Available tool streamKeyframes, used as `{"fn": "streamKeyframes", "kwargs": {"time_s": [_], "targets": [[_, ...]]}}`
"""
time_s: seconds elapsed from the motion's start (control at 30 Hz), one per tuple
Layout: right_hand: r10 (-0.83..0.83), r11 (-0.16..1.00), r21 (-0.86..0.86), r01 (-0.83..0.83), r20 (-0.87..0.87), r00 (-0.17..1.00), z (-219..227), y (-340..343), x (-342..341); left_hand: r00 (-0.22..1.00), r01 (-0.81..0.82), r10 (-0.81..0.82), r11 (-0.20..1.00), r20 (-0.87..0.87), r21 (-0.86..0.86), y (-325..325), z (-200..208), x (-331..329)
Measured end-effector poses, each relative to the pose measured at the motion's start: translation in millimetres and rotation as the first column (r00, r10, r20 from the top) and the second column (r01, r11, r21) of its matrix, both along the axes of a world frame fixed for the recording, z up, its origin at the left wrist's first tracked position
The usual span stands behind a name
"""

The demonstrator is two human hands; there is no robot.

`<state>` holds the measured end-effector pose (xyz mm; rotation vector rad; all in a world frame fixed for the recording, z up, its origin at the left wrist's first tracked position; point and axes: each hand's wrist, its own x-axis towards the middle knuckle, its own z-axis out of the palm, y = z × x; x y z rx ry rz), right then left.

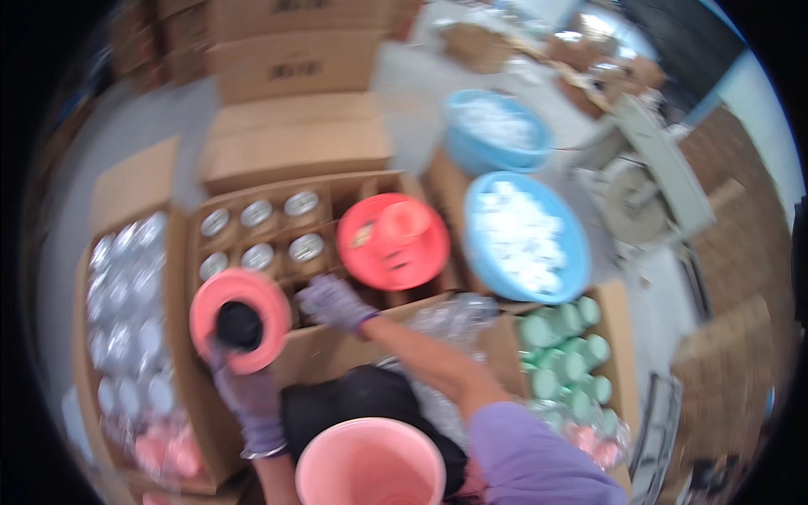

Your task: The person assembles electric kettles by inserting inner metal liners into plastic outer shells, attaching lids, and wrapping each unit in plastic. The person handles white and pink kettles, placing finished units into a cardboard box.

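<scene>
My left hand (246,391), in a pale purple glove, grips a pink ring-shaped piece (204,316) with a black round middle (240,326). It is held above the near left part of a divided cardboard box (316,178). My right hand (338,305), gloved alike, reaches over the box's near compartments; blur hides what its fingertips do. Several silver-topped cylinders (256,213) stand in the compartments. A red round dish (353,258) with a raised part rests across the box's right side. A pink bucket (370,463) stands close before me.
On the left, a carton (198,404) holds several clear-wrapped items. Two blue basins (581,261) of small white pieces stand at the right. A box of green-capped containers (562,364) lies nearer. Tall open flaps (295,126) rise behind the divided box; a grey machine (665,168) stands far right.
</scene>
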<state>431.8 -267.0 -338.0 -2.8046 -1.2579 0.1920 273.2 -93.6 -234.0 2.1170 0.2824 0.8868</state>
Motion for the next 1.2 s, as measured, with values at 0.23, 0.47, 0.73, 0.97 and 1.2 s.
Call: {"fn": "streamKeyframes", "kwargs": {"time_s": [0.23, 0.47, 0.73, 0.97, 1.2], "targets": [[-0.281, 0.804, 0.573, 0.160, 0.128, 0.951, 138, -28, -36, 0.494, 0.562, -0.859, 0.195, 0.137, -0.804, 23, -67, 25], [0.033, 0.676, 0.622, -0.395, 0.510, 0.859, 254, -44, -133, 0.671, 0.665, -0.722, 0.483, 0.170, -0.570, -7, -8, 23], [0.096, 0.463, 0.879, -0.114, 0.079, 0.992, 247, -83, -183, 0.723, 0.614, -0.639, 0.417, 0.263, -0.670, -11, -10, -27], [0.414, 0.594, 0.754, 0.281, -0.585, 0.697, 247, -98, -211, 0.728, 0.633, -0.602, 0.409, 0.326, -0.658, 1, -14, -102], [0.373, 0.888, 0.457, 0.046, -0.776, 0.509, 236, -87, -192, 0.944, 0.328, -0.280, 0.860, 0.176, -0.391, -24, 68, -121]]}}
